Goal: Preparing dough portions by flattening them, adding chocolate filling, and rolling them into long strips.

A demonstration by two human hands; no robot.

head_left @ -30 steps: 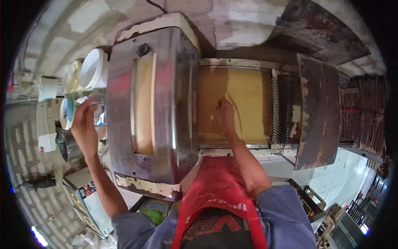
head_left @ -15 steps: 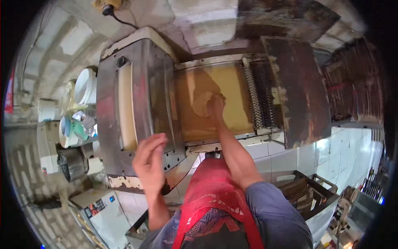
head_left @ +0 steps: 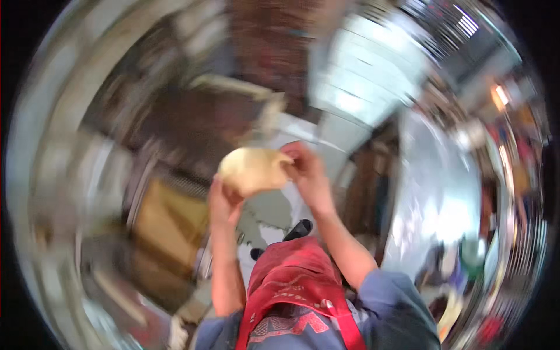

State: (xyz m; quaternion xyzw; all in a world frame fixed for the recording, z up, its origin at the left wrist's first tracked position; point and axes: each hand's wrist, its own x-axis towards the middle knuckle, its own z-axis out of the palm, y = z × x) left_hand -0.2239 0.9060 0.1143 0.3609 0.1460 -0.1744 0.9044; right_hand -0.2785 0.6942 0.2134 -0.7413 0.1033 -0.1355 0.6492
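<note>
A thin, pale yellow dough round [head_left: 251, 170] is held up in front of me, over the floor. My left hand [head_left: 224, 201] supports its left lower edge, with the fingers partly hidden behind the dough. At the opposite edge, my right hand [head_left: 304, 174] is closed, pinching the dough, which bends up a little there. Both hands and the dough are slightly blurred by motion.
The machine's yellowish belt [head_left: 169, 224] lies to my left. A dark metal plate [head_left: 192, 122] is beyond it. To my right stands a long, shiny metal-topped table [head_left: 429, 198] with assorted things at its near end. My shoes [head_left: 298, 230] show on the floor.
The dough round has been lifted off the machine's belt, and both hands now hold it. My view has swung right, so the machine sits at the left. The left hand was empty before.
</note>
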